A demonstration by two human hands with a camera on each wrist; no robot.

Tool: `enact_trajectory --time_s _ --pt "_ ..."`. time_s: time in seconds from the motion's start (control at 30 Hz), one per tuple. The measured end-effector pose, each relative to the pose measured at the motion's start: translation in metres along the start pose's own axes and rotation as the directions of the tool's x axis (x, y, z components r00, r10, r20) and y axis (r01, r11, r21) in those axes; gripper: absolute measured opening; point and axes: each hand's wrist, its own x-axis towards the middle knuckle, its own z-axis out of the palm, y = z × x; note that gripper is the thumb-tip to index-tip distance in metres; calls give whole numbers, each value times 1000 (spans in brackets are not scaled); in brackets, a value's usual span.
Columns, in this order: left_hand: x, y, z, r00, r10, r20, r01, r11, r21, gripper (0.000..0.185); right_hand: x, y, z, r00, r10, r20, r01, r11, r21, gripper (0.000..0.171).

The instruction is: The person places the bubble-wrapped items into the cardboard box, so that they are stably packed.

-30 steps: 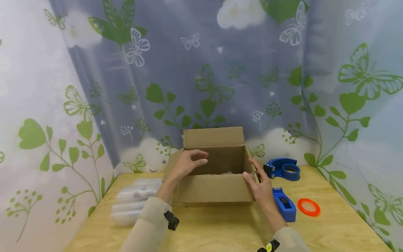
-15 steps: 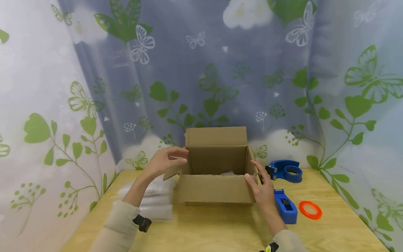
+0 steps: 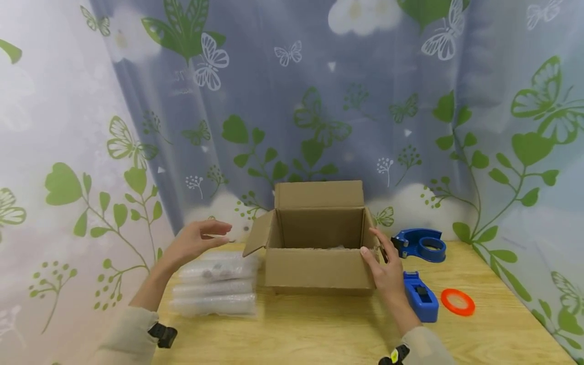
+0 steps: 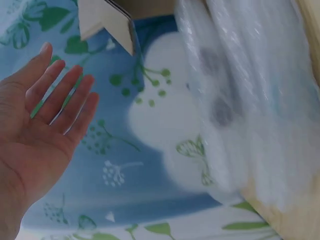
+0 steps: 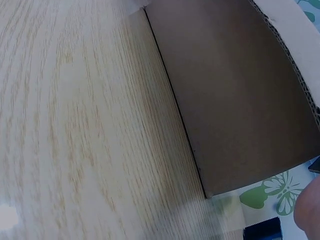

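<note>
An open cardboard box (image 3: 319, 268) stands on the table with its back flap up and its left flap sticking out sideways. My right hand (image 3: 388, 268) holds the box at its front right corner, the thumb on the front flap and the fingers along the right side. In the right wrist view only a bit of that hand (image 5: 307, 212) shows at the edge. My left hand (image 3: 193, 243) hovers left of the box, palm and fingers extended, holding nothing. Below it lie several bubble-wrapped rolls (image 3: 214, 289). A little clear plastic (image 3: 337, 248) peeks above the box's front edge; the rest inside is hidden.
Right of the box lie a blue tape dispenser (image 3: 420, 246) at the back, a second blue dispenser (image 3: 421, 299) nearer, and an orange-red ring (image 3: 458, 302). A patterned curtain (image 3: 292, 101) hangs behind the wooden table (image 3: 319, 329).
My left hand has moved left, from over the box's left side to above the bubble-wrapped rolls. The right hand keeps its place at the box corner. The view has shifted slightly.
</note>
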Motion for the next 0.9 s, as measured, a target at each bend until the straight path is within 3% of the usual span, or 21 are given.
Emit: enact_trajectory --time_s 0.23,0.6,0.9 --pt "-11 -22 -7 999 -1 51 1 1000 -8 43 2 0 -2 1000 -2 1 2 1000 -8 51" --pt "-21 -62 0 985 -134 109 138 990 -25 52 1 -1 -1 1000 14 11 -14 1000 -10 52" --pt "-21 -81 14 990 -57 130 59 998 -12 49 1 1 -1 1000 7 1 -7 1000 0 52"
